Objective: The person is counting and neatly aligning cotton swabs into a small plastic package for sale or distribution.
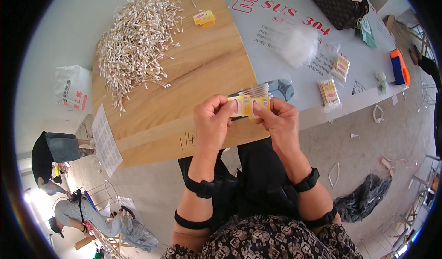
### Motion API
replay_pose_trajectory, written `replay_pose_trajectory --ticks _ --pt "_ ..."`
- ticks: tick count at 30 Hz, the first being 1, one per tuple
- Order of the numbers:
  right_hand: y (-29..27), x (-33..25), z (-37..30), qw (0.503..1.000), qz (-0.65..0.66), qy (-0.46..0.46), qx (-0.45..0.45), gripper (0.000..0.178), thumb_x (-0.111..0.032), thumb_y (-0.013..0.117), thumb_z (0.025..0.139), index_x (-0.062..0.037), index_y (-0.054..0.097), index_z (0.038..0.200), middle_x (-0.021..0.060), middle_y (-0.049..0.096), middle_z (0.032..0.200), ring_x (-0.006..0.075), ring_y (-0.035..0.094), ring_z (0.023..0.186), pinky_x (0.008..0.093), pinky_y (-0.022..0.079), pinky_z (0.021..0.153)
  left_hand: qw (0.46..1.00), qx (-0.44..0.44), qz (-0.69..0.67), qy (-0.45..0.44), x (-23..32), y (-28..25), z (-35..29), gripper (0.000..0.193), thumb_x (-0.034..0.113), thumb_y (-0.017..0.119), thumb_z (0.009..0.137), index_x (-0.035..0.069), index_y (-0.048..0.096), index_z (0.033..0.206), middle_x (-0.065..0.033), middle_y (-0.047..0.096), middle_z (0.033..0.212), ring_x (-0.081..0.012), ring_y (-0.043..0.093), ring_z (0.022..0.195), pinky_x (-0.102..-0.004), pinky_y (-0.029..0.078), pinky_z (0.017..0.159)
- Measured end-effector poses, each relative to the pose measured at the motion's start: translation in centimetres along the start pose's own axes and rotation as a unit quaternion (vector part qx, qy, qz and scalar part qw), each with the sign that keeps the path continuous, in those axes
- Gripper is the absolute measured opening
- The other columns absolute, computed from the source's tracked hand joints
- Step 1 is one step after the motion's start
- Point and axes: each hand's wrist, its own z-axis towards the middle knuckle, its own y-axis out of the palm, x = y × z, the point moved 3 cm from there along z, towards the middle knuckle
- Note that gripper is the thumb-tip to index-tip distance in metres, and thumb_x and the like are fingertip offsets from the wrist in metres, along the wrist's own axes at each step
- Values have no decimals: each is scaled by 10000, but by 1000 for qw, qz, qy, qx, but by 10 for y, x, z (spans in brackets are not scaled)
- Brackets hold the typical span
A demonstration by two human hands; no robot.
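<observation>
In front of me, my left hand (212,120) pinches a small yellow label card (242,104) between thumb and fingers. My right hand (282,123) is closed on a second yellow label card (260,103); the two cards meet edge to edge or overlap slightly, I cannot tell which. Just beyond them, a row of white-tipped cotton swabs (258,91) lies at the table edge, partly hidden by the cards and fingers. Beside the swabs is a clear plastic bag (282,89) over a dark patterned piece.
A large heap of loose cotton swabs (138,42) covers the wooden table's far left. Yellow cards (204,18) lie beyond. On the right are filled swab packs (329,93), clear bags (297,44), an orange-and-blue tape dispenser (399,67) and a dark patterned bag (336,3). People are at the left.
</observation>
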Motion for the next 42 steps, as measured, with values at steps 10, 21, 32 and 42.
replay_pose_trajectory --ticks 10,21,32,42 --pt "-16 -7 -4 995 -91 11 -37 153 -58 641 909 12 588 783 31 607 670 34 502 576 184 367 512 995 92 -1 41 41 -42 185 98 41 612 873 3 599 784 -51 573 623 -67 470 445 -235 335 343" --pt "-3 -5 1 995 -4 67 -73 131 -70 563 971 27 610 896 66 652 735 45 532 545 186 402 472 986 160 25 46 31 -58 234 127 64 652 860 -42 611 804 -86 608 626 -96 512 450 -230 358 356" --pt "-1 1 -8 991 86 93 -54 138 -102 572 969 10 619 904 102 692 782 102 625 573 212 473 480 990 -143 12 -13 32 8 11 163 152 650 918 -6 658 961 -8 642 768 -47 546 643 -200 432 565" --pt "-17 -32 -8 781 -507 -365 -29 363 -53 699 762 10 620 1111 144 611 1218 297 568 1176 467 439 1005 992 -39 120 23 3 1 15 88 3 659 850 -12 607 780 -23 629 653 -49 523 558 -211 390 493"
